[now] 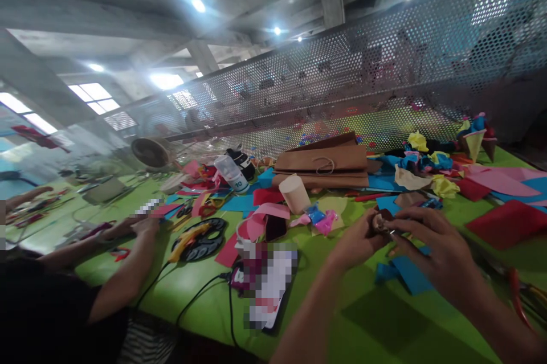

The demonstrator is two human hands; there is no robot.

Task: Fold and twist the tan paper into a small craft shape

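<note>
Brown and small, the scrap [382,221] pinched between both hands, left [356,241] and right [431,244], over the table [205,301] looks light, soft, crushable, best held by its edges.

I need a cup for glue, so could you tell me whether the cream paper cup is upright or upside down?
Upside down: the cream cup rests on its wider end, narrow closed base on top.

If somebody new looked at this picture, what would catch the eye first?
Probably the bright green table, littered with coloured paper scraps. In the foreground, the left hand and right hand meet over a small brown piece. Behind them lie flat brown paper bags, and a co-worker's arm rests at the left.
</note>
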